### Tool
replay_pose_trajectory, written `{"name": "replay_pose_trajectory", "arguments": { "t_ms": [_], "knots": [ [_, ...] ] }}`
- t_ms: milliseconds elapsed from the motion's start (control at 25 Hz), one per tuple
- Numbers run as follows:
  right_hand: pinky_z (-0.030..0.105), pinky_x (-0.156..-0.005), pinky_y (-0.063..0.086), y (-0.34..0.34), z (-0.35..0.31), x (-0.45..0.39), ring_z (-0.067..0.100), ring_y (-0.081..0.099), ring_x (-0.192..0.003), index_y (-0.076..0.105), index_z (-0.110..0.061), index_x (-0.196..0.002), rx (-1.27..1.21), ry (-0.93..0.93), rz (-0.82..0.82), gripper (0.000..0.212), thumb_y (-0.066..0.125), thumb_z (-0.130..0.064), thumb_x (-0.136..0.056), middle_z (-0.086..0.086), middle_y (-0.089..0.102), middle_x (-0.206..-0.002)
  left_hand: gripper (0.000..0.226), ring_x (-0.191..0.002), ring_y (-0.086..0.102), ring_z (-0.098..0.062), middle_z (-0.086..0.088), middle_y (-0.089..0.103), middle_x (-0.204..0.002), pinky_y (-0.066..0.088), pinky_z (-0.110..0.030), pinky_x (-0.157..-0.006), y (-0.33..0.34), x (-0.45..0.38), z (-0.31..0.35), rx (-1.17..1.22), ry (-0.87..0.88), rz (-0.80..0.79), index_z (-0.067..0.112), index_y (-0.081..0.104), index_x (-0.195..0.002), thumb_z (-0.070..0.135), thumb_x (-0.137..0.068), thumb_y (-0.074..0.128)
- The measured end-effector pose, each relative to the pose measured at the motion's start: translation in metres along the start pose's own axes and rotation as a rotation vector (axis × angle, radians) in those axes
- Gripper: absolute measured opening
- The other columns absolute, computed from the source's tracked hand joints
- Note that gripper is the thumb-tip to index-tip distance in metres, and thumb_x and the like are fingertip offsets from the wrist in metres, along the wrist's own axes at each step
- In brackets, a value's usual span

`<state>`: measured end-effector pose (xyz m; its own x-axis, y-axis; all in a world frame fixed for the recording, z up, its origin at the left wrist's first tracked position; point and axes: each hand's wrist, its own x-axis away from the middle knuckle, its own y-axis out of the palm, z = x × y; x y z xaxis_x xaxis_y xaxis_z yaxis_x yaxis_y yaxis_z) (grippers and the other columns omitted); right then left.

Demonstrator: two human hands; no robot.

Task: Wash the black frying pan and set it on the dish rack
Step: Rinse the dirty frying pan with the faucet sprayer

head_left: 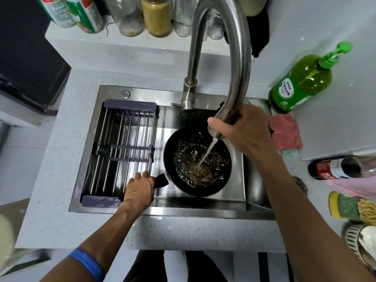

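The black frying pan sits in the right half of the steel sink, with bubbling water in its bowl. My left hand grips the pan's black handle at the lower left. My right hand holds the spout end of the curved steel faucet, and a stream of water runs from it into the pan. The dish rack, metal bars with purple ends, spans the sink's left half and carries nothing.
A green pump bottle of dish soap stands at the back right beside a pink cloth. Sponges and scrubbers lie on the right counter. Jars and bottles line the shelf behind the sink.
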<state>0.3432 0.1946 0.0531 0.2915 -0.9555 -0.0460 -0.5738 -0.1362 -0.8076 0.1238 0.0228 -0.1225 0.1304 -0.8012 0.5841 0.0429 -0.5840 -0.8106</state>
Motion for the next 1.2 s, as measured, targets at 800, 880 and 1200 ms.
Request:
{"name": "replay_pose_trajectory", "arguments": {
  "t_ms": [800,880,1200],
  "knots": [
    [0.026,-0.044,0.055,0.176,0.200,0.084,0.026,0.062,-0.072,0.057,-0.008,-0.109,-0.708,1.190,-0.132,0.031,0.042,0.014,-0.092,0.016,0.063,-0.095,0.035,-0.098,0.061,-0.022,-0.006,0.060,-0.106,0.048,-0.032,-0.083,0.017,-0.062,0.057,0.101,-0.108,-0.045,0.007,0.042,-0.123,0.021,-0.093,0.054],
    [0.041,-0.067,0.061,0.145,0.195,0.074,0.031,0.063,-0.075,0.053,-0.012,-0.097,-0.631,1.138,-0.079,0.025,0.046,0.012,-0.092,0.014,0.062,-0.085,0.025,-0.077,0.058,-0.017,0.001,0.057,-0.086,0.046,-0.027,-0.071,0.008,-0.057,0.059,0.103,-0.064,0.018,0.010,0.048,-0.119,0.018,-0.095,0.051],
    [0.031,-0.057,0.039,0.017,0.112,0.057,0.024,0.052,-0.059,0.057,-0.005,-0.070,0.223,0.660,-0.189,0.023,0.059,-0.023,-0.084,0.010,0.058,-0.068,0.035,-0.068,0.057,-0.012,0.009,0.059,-0.076,0.041,-0.022,-0.062,-0.004,0.001,0.066,0.388,0.065,-0.070,0.022,0.066,-0.102,0.047,-0.077,0.067]
  ]
}}
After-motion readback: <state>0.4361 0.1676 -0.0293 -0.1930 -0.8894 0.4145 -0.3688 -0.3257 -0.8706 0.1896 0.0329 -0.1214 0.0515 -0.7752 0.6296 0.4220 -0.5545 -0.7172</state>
